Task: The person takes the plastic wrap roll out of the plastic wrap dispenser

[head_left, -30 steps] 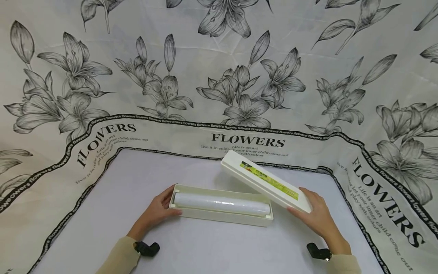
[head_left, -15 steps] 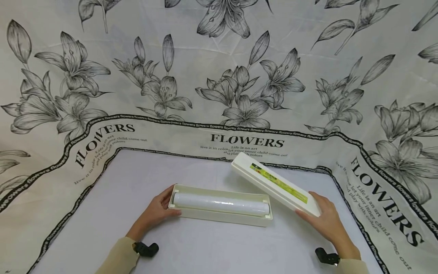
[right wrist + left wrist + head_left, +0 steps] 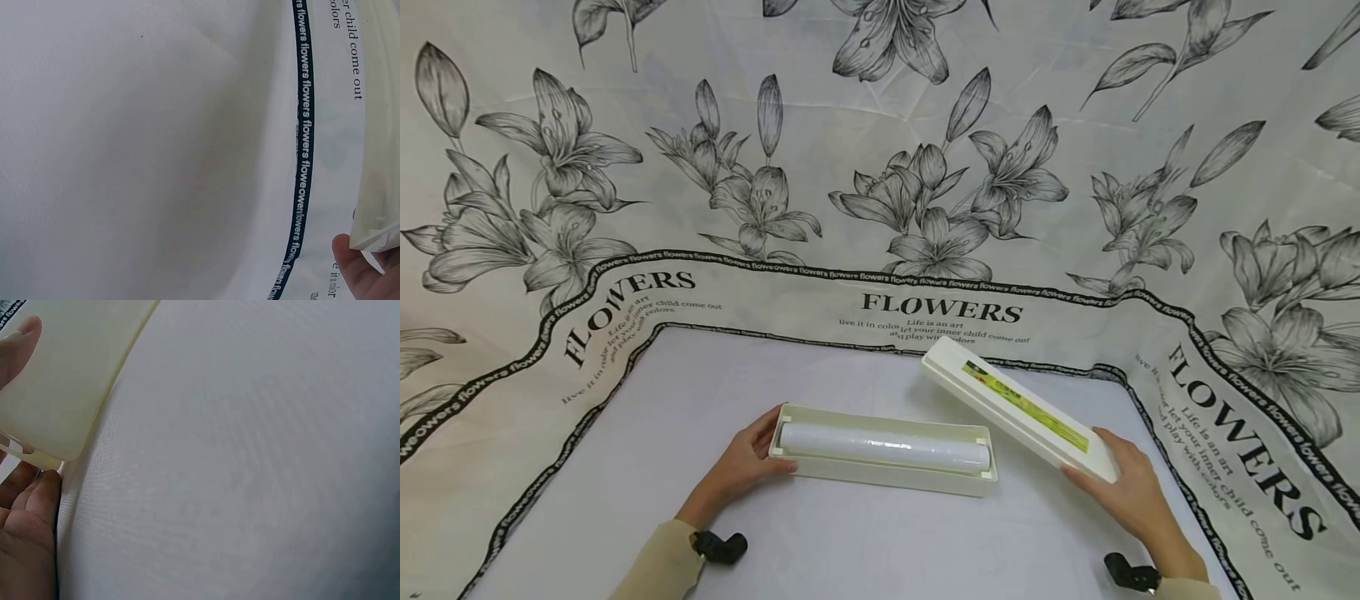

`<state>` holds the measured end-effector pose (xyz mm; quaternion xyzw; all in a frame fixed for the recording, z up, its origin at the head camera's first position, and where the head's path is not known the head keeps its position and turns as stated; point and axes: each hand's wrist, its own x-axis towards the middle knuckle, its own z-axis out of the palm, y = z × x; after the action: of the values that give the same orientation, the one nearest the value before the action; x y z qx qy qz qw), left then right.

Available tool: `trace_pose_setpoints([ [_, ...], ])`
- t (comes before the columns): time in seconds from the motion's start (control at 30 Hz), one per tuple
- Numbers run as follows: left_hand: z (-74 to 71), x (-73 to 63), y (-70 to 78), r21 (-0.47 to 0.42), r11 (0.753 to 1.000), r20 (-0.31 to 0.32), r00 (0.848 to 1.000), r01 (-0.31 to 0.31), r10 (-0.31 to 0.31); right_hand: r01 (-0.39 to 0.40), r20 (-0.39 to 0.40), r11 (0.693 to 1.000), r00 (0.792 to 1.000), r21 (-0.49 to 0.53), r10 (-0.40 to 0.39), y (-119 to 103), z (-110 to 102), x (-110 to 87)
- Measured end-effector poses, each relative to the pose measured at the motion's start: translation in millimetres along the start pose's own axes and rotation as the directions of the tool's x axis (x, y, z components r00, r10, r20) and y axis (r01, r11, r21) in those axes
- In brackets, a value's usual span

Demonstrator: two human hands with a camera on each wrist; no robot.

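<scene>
A long cream box point(image 3: 887, 479) lies on the white table, its top side uncovered. Inside it is a roll of clear-looking plastic film point(image 3: 880, 446). My left hand point(image 3: 745, 458) grips the box's left end, thumb on the front wall; in the left wrist view the thumb presses the box wall point(image 3: 69, 381) and the fingers curl at its end. On the right, my right hand point(image 3: 1127, 492) holds the near end of the box's white lid point(image 3: 1000, 392), which carries a green and yellow label. The lid slants up and away to the left, apart from the box.
A white cloth-covered table point(image 3: 737, 367) spreads under both hands. Behind it and at the sides rises a cloth point(image 3: 775, 304) printed with flowers and lettering. Black wrist cameras point(image 3: 718, 547) sit on both wrists, below beige sleeves.
My right hand has moved right and slightly nearer with the lid, widening the gap to the box. The left hand and the box have stayed nearly where they were.
</scene>
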<state>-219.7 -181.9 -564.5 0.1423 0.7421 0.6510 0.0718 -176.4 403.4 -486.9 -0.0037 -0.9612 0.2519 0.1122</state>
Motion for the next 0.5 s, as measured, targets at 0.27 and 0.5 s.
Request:
trace_pose_setpoints([
  [0.27,0.0,-0.3,0.0,0.007,1.0,-0.001,1.0,-0.004,0.004,-0.034,-0.003,0.999,0.999,0.007,0.034,10,-2,-6.6],
  [0.5,0.8,-1.3,1.8,0.0,1.0,-0.001,1.0,0.001,-0.001,-0.036,-0.029,0.999,0.999,-0.023,0.035,18,-4,-11.4],
])
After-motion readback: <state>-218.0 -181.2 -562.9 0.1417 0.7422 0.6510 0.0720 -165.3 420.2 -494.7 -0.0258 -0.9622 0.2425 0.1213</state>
